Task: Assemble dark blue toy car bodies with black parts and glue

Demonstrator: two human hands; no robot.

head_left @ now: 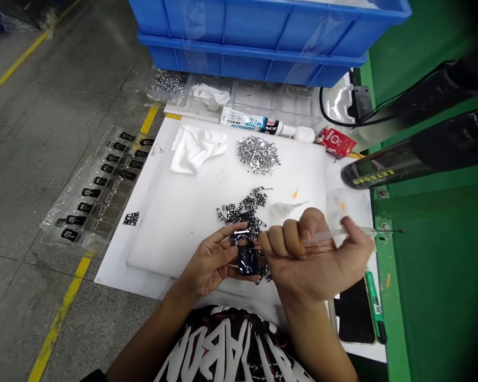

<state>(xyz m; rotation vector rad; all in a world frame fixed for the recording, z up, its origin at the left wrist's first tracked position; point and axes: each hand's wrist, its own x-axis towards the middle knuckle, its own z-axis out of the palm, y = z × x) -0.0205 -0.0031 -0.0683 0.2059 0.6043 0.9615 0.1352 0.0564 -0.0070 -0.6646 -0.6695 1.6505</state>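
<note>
Head view: a small glossy black part pinched in my left hand, above a white plastic board.

My left hand (209, 260) curls narrowly round the black part (247, 261), which sits just over a heap of small black frames (239, 213). My right hand (308, 260) closes on a clear syringe (336, 235), its fingers (267, 241) just beside the part. The part looks light, stiff and slick, so I'd judge its edges the safest hold. My right fingers crowd it, and the frames lie directly below. Farther up the board are a pile of silver metal pieces (258, 154) and a white cloth (197, 149); a clear tray of black pieces (97, 185) lies to the left.
</note>
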